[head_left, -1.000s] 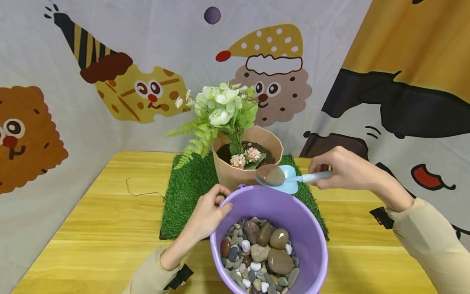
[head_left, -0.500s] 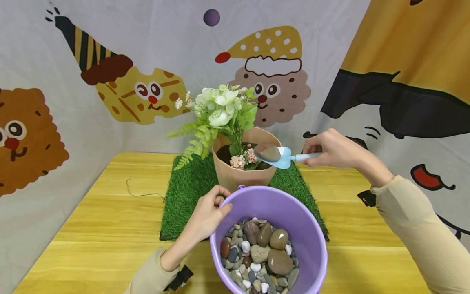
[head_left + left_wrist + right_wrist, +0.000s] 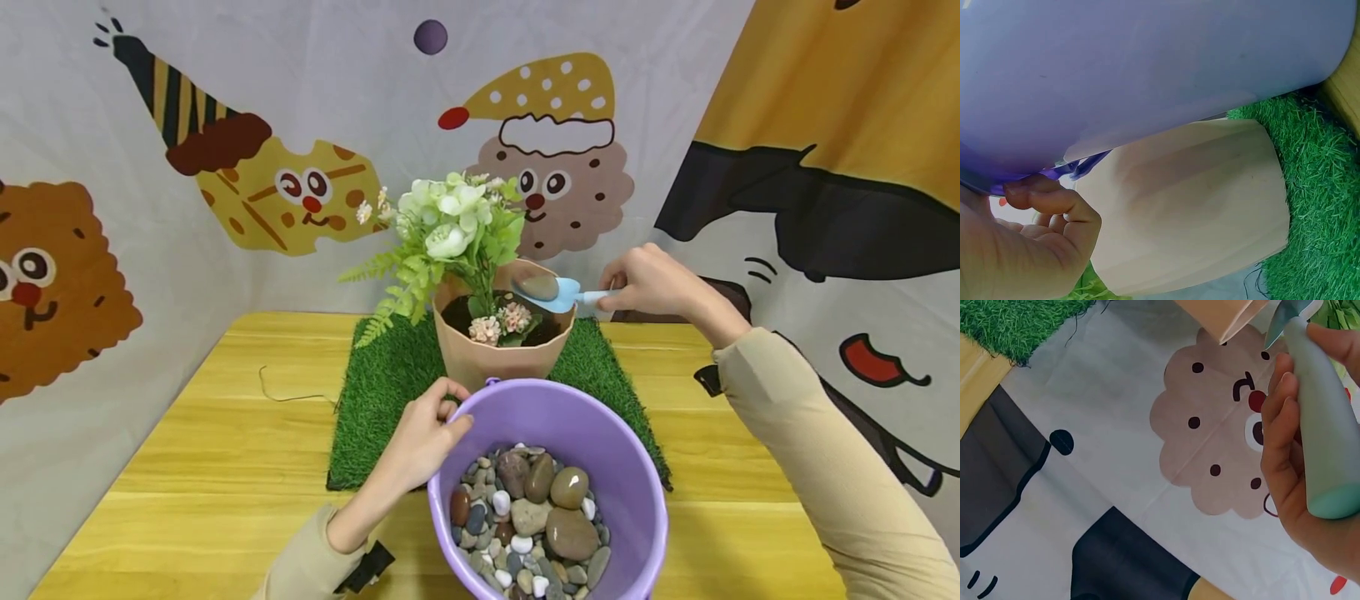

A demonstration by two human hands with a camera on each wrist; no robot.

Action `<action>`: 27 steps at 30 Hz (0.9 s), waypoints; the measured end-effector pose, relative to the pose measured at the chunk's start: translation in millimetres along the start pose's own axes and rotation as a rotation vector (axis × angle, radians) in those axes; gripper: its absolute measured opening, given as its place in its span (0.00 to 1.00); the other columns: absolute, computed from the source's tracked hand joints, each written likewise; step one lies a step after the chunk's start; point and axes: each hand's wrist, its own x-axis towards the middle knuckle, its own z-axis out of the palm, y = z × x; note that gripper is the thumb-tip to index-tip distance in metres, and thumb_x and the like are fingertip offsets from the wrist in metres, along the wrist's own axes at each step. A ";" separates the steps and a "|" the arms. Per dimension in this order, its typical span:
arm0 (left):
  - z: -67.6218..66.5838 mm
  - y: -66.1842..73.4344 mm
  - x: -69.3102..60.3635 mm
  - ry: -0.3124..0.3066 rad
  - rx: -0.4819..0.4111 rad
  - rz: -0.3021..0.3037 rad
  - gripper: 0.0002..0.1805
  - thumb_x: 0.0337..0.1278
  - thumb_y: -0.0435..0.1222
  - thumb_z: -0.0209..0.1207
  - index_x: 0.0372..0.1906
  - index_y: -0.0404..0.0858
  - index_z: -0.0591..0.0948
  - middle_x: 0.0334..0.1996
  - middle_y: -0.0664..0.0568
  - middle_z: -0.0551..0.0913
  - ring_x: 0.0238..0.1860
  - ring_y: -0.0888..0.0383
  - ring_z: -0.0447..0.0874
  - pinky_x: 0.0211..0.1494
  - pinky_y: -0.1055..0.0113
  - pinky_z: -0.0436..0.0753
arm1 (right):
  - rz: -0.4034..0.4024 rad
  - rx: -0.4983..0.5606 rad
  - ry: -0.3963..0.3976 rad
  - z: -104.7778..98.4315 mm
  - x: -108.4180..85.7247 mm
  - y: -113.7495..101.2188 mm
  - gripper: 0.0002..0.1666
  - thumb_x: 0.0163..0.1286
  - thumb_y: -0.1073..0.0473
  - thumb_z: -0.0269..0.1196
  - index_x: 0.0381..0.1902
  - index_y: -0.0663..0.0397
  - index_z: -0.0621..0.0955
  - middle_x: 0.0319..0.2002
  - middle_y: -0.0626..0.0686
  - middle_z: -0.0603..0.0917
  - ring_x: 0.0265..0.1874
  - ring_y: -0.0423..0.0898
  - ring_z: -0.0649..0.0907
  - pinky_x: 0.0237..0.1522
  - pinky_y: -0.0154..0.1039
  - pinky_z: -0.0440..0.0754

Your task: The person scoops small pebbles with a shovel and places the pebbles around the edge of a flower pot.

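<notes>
A right hand (image 3: 651, 282), fingers wrapped round the handle, holds a light blue trowel (image 3: 567, 293) bearing a brown stone (image 3: 538, 287) at the mouth of a peach flowerpot (image 3: 498, 362); nearer, a left hand (image 3: 422, 437), fingers curled, grips the rim of a purple bucket (image 3: 630, 467) of pebbles (image 3: 532, 518)

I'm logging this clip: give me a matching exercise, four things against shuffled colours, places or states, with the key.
Things
1. Bucket
2. Scoop
3. Flowerpot
4. Left hand

Descriptions
A. Peach-coloured, on the green mat
B. Holding onto the bucket
C. Purple, with many stones inside
D. Light blue, in the right hand, bearing a large stone

Pairs: 1-C, 2-D, 3-A, 4-B
</notes>
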 end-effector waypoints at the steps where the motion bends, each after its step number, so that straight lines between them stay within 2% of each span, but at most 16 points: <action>1: -0.1 -0.2 0.3 0.001 0.002 -0.001 0.11 0.52 0.30 0.56 0.43 0.38 0.76 0.16 0.54 0.70 0.17 0.61 0.70 0.21 0.69 0.73 | 0.011 -0.002 -0.001 0.4 2.3 -0.7 0.04 0.53 0.57 0.67 0.25 0.50 0.86 0.16 0.47 0.80 0.13 0.40 0.70 0.19 0.33 0.67; 9: 0.0 -0.2 1.0 0.004 0.011 0.000 0.11 0.52 0.30 0.56 0.42 0.38 0.76 0.16 0.54 0.71 0.18 0.61 0.71 0.21 0.69 0.73 | 0.076 -0.001 -0.023 5.8 16.8 -2.8 0.06 0.51 0.56 0.67 0.24 0.52 0.86 0.17 0.48 0.81 0.13 0.41 0.69 0.17 0.34 0.66; 17: 0.1 -0.7 0.6 0.001 0.000 -0.009 0.11 0.53 0.30 0.56 0.43 0.38 0.75 0.16 0.53 0.72 0.18 0.60 0.74 0.23 0.68 0.77 | 0.101 -0.015 -0.051 10.8 25.8 -8.2 0.09 0.52 0.53 0.67 0.23 0.53 0.86 0.11 0.47 0.75 0.12 0.40 0.68 0.17 0.33 0.66; 27: -0.5 0.0 -0.1 0.001 0.008 -0.001 0.11 0.53 0.30 0.56 0.43 0.37 0.75 0.16 0.53 0.72 0.18 0.60 0.73 0.21 0.68 0.75 | 0.147 -0.038 -0.121 12.4 36.3 -18.2 0.15 0.54 0.49 0.68 0.15 0.51 0.83 0.13 0.48 0.78 0.14 0.41 0.72 0.19 0.34 0.70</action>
